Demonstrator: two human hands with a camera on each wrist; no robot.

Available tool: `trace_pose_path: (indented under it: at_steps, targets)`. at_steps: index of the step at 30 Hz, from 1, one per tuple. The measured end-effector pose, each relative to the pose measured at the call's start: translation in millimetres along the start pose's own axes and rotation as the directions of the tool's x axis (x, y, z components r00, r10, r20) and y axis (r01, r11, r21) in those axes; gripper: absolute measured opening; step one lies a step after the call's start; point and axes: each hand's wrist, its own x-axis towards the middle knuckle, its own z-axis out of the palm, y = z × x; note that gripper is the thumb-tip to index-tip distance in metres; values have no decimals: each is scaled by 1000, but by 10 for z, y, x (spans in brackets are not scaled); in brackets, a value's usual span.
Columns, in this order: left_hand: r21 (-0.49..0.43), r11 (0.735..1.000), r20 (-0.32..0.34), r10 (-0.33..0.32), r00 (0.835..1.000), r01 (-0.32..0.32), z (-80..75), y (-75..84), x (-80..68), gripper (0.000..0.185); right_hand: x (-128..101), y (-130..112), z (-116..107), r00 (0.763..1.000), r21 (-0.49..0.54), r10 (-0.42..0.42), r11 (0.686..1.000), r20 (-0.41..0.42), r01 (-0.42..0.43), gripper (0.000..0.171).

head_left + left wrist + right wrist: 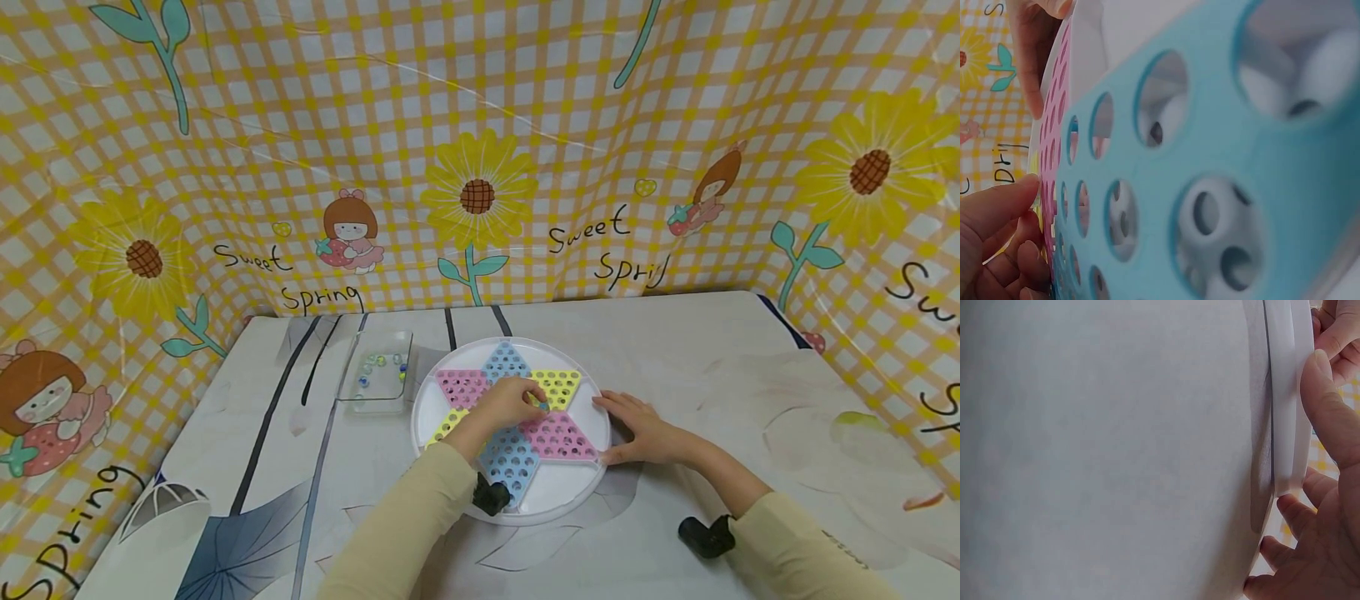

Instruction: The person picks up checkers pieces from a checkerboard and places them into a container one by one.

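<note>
A round white checkers board with a star of pink, blue and yellow hole fields lies on the table. My left hand hovers over the star's middle and pinches a small blue marble between thumb and fingers. My right hand rests against the board's right rim with its fingers fairly straight. The right wrist view shows the thumb and fingertips touching the white rim. In the left wrist view the blue hole field fills the frame, with my left fingers at the lower left.
A clear shallow tray with several marbles sits just left of the board. Checked sunflower cloth walls enclose the table on three sides. Bare patterned tabletop stretches right of the board.
</note>
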Motion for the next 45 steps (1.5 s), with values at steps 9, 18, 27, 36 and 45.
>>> trace_pose_path:
  at_steps: [9, 18, 27, 36, 45]
  targets:
    - [22, 1000, -20, -6, 1000, 6, 12, -5, -6, 19, 5, 1, 6, 1000, 0, 11, 1000, 5, -11, 86]
    - [22, 999, -35, -23, 999, 23, 36, -21, -1, 17, 5, 0, 14, 1000, 4, 14, 1000, 9, -14, 86]
    - [-12, 1000, -42, -21, 999, 20, 17, -1, -25, 19, 12, 6, 5, 1000, 2, 14, 1000, 8, -14, 85]
    - [-87, 995, -41, 35, 999, -38, -24, -53, -46, 22, 15, 12, 2, 1000, 12, 20, 1000, 9, -21, 86]
    - [-150, 986, -83, 68, 994, -80, -75, -93, -106, 22, -2, -2, -4, 1000, 5, 11, 1000, 8, -11, 86]
